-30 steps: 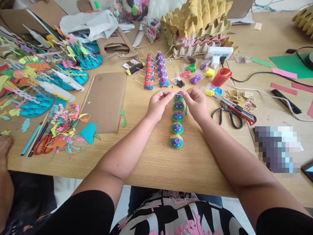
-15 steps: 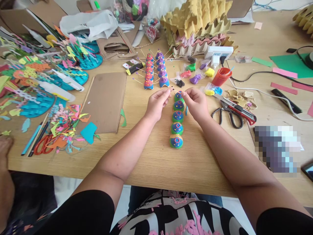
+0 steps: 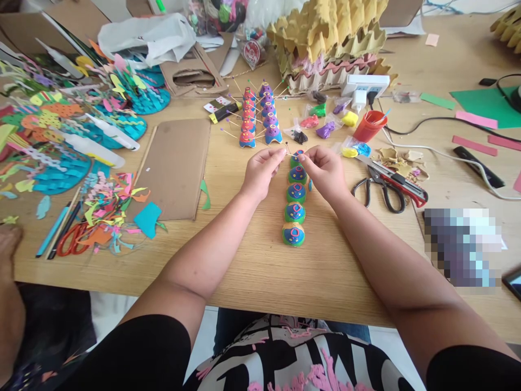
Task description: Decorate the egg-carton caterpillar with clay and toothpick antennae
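A caterpillar made of several egg-carton cups, blue and green with pink rings, lies lengthwise in front of me. At its far end my left hand pinches, thumb against forefinger, at a thin stick by a small dark bead. My right hand is closed in a pinch just right of the end cup; what lies in its fingertips is too small to make out. Beyond my left hand stand a red caterpillar and a purple caterpillar, with bead-tipped sticks on their sides.
Small bags of coloured clay, a red cup, black-handled scissors and a utility knife lie at right. Cardboard and paper scraps lie left. Egg trays stack behind. Another person's hand rests far left.
Both hands stay pinched at the caterpillar's far end. My right fingertips have shifted slightly left, and a dark bead seen beside the other earlier no longer shows.
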A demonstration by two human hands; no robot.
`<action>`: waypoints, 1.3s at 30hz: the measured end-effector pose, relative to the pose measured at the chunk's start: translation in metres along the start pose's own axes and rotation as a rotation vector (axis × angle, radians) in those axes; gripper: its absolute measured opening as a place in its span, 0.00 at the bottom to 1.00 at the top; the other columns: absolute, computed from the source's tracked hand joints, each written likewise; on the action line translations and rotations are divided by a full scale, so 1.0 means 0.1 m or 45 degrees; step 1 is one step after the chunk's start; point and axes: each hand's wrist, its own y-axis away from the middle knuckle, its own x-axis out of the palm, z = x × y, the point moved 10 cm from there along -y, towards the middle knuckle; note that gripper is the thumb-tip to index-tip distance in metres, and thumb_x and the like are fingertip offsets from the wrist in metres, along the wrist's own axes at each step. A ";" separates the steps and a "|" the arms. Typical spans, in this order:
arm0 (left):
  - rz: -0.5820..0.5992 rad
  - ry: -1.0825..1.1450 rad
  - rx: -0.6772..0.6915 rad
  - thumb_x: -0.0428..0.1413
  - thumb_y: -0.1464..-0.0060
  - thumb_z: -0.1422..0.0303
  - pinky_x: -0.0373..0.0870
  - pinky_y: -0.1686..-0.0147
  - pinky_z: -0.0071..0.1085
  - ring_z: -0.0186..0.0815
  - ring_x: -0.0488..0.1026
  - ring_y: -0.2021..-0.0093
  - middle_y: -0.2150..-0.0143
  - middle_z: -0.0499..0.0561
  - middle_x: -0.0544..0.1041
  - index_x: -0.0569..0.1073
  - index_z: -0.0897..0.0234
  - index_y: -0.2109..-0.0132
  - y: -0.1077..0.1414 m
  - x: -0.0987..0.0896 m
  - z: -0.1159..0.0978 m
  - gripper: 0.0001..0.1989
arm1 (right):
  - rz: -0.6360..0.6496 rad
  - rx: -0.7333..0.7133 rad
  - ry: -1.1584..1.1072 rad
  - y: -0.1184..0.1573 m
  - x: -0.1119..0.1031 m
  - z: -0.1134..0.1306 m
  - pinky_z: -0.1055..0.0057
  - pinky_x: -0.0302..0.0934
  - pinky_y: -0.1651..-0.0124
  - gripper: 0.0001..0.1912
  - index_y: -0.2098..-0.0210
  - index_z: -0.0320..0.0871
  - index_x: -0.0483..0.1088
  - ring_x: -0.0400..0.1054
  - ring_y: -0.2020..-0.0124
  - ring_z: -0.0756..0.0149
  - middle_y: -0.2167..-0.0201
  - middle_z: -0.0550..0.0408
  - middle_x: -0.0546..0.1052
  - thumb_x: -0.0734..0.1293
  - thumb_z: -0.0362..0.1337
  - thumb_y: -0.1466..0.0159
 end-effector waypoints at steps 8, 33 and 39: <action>-0.015 0.015 0.006 0.71 0.48 0.64 0.50 0.80 0.20 0.19 0.58 0.79 0.75 0.43 0.73 0.83 0.64 0.67 -0.01 -0.04 0.06 0.09 | 0.001 0.008 0.017 0.02 0.01 0.00 0.70 0.49 0.73 0.33 0.72 0.45 0.68 0.55 0.77 0.74 0.79 0.61 0.66 0.71 0.71 0.45; 0.080 0.051 -0.112 0.67 0.44 0.59 0.49 0.80 0.23 0.21 0.59 0.78 0.72 0.44 0.74 0.82 0.62 0.65 0.01 0.05 0.06 0.10 | 0.012 0.072 -0.033 0.01 0.00 -0.06 0.71 0.50 0.72 0.35 0.73 0.44 0.68 0.56 0.75 0.74 0.79 0.62 0.66 0.72 0.72 0.48; -0.026 -0.135 0.126 0.70 0.47 0.61 0.64 0.70 0.23 0.23 0.67 0.73 0.70 0.45 0.78 0.83 0.64 0.64 0.04 -0.02 -0.07 0.10 | 0.015 0.050 0.014 0.02 0.01 -0.05 0.70 0.50 0.72 0.33 0.73 0.45 0.69 0.56 0.75 0.74 0.79 0.62 0.66 0.73 0.69 0.45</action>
